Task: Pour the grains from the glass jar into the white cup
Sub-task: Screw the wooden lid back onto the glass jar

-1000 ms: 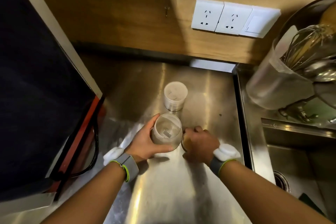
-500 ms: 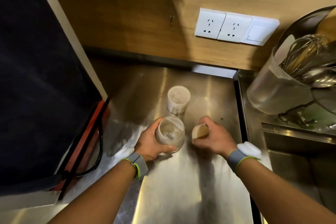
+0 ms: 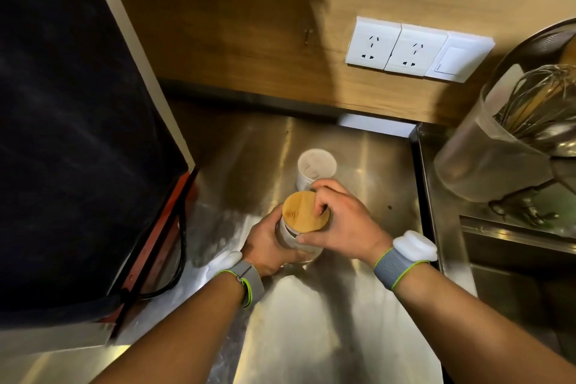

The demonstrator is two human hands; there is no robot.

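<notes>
The glass jar (image 3: 291, 238) stands upright on the steel counter (image 3: 311, 321), its round wooden lid (image 3: 300, 210) sitting on its mouth. My left hand (image 3: 265, 243) wraps the jar's body from the left. My right hand (image 3: 341, 223) grips the lid, fingers over its far edge and thumb at its near rim. Just behind the jar stands the white cup (image 3: 316, 165), upright and open-topped, partly hidden by my right fingers. What lies inside the cup and the jar is too unclear to tell.
A large black appliance (image 3: 78, 134) with a red lower edge and a black cable fills the left side. On the right a raised steel ledge holds a plastic jug with a whisk (image 3: 514, 134), beside a sink (image 3: 523, 274). Wall sockets (image 3: 402, 47) sit on the wooden back panel.
My right hand carried the wooden lid from the counter to the right of the jar over onto the jar's mouth. My left hand stayed around the jar.
</notes>
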